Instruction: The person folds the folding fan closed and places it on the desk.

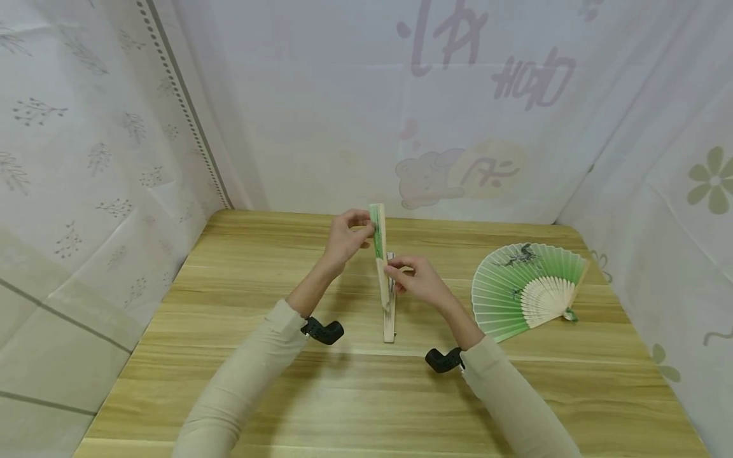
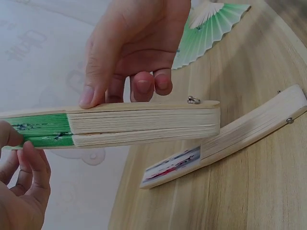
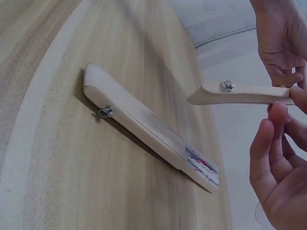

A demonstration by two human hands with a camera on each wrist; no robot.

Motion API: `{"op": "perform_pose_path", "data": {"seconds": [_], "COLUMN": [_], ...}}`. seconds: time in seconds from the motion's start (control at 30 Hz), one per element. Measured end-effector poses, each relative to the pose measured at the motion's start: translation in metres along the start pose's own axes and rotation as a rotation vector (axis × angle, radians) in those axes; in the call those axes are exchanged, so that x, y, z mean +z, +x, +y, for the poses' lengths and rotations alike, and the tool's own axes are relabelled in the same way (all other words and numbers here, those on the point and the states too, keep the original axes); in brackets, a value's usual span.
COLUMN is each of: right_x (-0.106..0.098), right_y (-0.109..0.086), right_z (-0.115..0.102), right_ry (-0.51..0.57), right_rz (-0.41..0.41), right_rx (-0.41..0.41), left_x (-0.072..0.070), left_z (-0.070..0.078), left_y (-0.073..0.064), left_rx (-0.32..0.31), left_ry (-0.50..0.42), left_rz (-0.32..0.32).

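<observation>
A folded green hand fan is held up at a steep tilt over the table, its ribs pressed together. My left hand pinches it by the green leaf near the upper end. Thumb and fingers of my right hand pinch its bare wooden sticks lower down. The left wrist view shows the stacked ribs of this green fan edge-on, with a metal ring at the pivot end. Below it, a second folded fan with a white leaf marked red and dark lies on the table, partly hidden in the head view.
To the right, a spread green fan with a dark branch pattern and a green tassel lies on the wooden table. Printed cloth hangs along the back and both sides.
</observation>
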State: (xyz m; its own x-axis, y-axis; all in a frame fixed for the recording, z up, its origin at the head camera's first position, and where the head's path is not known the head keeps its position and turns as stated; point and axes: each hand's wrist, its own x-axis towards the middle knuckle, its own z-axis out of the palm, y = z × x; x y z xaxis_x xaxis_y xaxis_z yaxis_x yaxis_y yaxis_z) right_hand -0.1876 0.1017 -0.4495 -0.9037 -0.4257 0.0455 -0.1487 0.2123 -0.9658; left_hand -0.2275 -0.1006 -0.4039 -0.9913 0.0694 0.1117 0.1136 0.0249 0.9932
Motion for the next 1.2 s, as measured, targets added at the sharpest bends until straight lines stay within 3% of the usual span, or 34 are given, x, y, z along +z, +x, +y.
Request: {"op": "perform_pose_path", "data": {"seconds": [0.17,0.47,1.2], "right_x": [0.0008,0.0038,0.0070], "right_y": [-0.0009,-0.0003,0.0018], "right_z": [0.0011,-0.0042,-0.0062], "right_ry": [0.003,-0.091,-0.111], "right_rz": [0.032,0.102,0.136], "right_rx": [-0.003,-0.088,-0.070], "left_x": [-0.0013,-0.0014,-0.0100], "left_z": [-0.0005,0.0005,-0.0007], "left_y": [0.0001,0.0002,-0.0075], "left_rx": [-0.002,-0.011,-0.137], "left_ry": [-0.004,0.004,0.007], "left_rz": [-0.008,0.008,-0.130]}}
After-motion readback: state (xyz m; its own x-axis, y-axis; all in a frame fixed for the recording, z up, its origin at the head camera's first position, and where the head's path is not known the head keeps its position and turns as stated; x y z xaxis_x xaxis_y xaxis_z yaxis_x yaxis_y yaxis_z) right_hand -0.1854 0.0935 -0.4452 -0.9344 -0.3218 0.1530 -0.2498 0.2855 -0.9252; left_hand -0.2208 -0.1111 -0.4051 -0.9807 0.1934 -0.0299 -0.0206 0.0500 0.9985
